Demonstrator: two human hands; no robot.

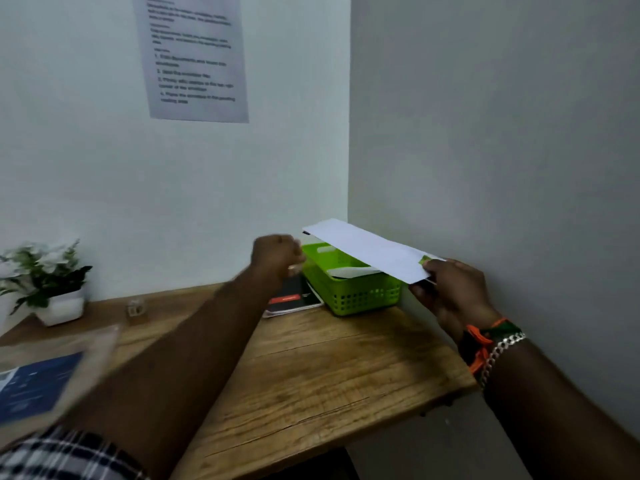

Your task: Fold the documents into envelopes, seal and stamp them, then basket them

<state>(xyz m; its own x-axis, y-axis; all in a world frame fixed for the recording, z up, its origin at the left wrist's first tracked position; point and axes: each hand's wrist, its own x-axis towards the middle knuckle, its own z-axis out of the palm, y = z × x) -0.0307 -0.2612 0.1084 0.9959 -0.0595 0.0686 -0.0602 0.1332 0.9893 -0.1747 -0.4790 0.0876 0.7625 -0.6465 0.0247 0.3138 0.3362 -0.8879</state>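
My right hand (pixel 450 292) grips the near end of a long white envelope (pixel 367 247), which carries a green stamp at the corner by my thumb. The envelope hangs slanted over a green plastic basket (pixel 363 296) standing in the table's back right corner. White paper lies inside the basket. My left hand (pixel 277 256) hovers just left of the basket with its fingers curled shut and nothing seen in it; it does not touch the envelope.
A dark booklet with a red label (pixel 294 301) lies left of the basket. A potted plant (pixel 48 285) and a small wooden item (pixel 136 308) stand at the back left. A blurred blue-printed sheet (pixel 38 382) lies near left. Walls close in behind and right.
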